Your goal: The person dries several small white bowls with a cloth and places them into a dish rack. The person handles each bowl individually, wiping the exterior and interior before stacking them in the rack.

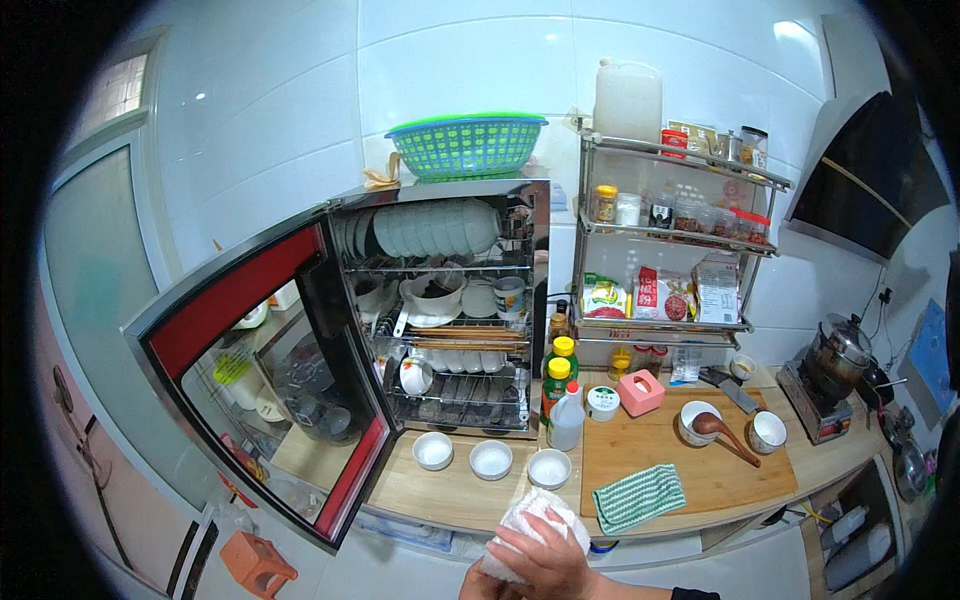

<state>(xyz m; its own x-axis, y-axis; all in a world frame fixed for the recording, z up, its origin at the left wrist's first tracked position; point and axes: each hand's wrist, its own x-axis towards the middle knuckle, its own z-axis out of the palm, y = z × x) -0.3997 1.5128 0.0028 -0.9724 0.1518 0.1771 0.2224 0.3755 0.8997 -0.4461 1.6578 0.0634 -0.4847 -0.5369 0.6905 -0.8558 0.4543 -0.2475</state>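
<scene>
At the counter's front edge, a white towel [525, 508] is bunched up between my two hands. My right hand [546, 555] presses over it from the right, fingers spread across the fabric. From below, my left hand [484, 583] grips the towel's lower left side, mostly hidden by the towel and the picture's edge. Whether something is wrapped inside cannot be seen. Just beyond the towel, three small white bowls stand in a row: a left bowl [433, 450], a middle bowl [491, 459] and a right bowl [549, 469], which is nearest my hands.
A dish cabinet [541, 315] holds plates, bowls and cups; its glass door [232, 322] swings out at left. Right of the bowls are bottles [566, 420] and a wooden board [720, 487] bearing a green striped cloth [639, 498], two bowls and a wooden ladle [724, 431].
</scene>
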